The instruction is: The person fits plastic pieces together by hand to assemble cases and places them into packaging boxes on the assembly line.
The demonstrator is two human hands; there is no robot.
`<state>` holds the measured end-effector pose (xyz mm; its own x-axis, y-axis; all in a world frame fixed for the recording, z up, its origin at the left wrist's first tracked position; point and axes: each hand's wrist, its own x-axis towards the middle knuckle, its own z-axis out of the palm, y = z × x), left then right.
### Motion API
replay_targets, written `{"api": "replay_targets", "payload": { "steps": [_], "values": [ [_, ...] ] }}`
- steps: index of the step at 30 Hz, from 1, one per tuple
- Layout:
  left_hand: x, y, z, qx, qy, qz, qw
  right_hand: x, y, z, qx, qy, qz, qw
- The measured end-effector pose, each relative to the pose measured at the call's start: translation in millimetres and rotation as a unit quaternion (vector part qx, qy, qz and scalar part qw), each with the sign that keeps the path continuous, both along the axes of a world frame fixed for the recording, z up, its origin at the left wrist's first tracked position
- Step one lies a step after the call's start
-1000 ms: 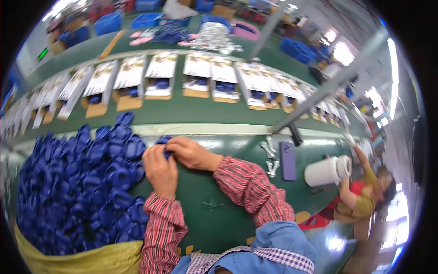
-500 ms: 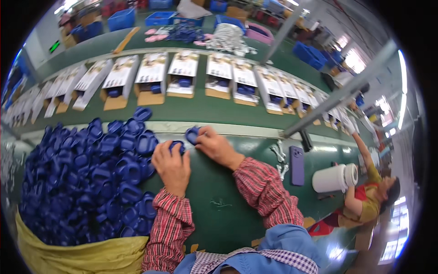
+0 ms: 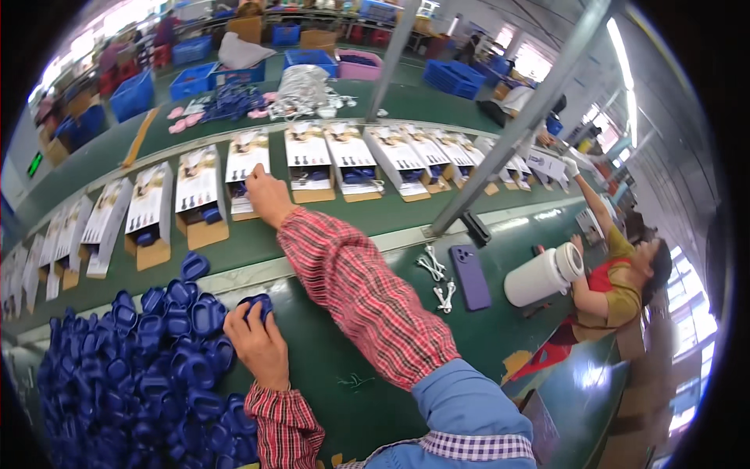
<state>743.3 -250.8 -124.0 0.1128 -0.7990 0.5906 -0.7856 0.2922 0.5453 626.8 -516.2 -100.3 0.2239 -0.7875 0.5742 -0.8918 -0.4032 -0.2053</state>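
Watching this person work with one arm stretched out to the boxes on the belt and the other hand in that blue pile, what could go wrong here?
The right hand reaches far across to an open box on the belt; its sleeve might catch neighbouring boxes. The left hand grips a blue part at the edge of the heaped blue pile, so loose pieces could slide off. The white cable pieces and purple phone lie close to the elbow and could be knocked.
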Motion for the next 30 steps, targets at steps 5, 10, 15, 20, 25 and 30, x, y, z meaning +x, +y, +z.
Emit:
{"api": "replay_targets", "payload": {
  "steps": [5,10,15,20,25,30],
  "values": [
    [10,-4,-12,0.011,0.039,-0.012,0.999,6,59,-5,-0.034,-0.205,0.188,0.96],
    [19,-2,-10,0.042,0.066,-0.019,0.997,4,169,-28,0.051,-0.187,0.383,0.903],
    [34,-5,-12,0.049,0.03,-0.044,0.997,0,200,-27,0.068,-0.222,0.355,0.906],
    [30,-10,3,-0.024,-0.01,-0.047,0.999,-21,227,-11,0.083,-0.164,0.337,0.923],
    [40,-2,14,-0.021,-0.096,0.076,0.992,-11,228,-10,0.073,-0.149,0.302,0.939],
    [50,-5,5,0.02,-0.085,0.035,0.996,0,197,-5,0.091,-0.156,0.205,0.962]
  ]
}}
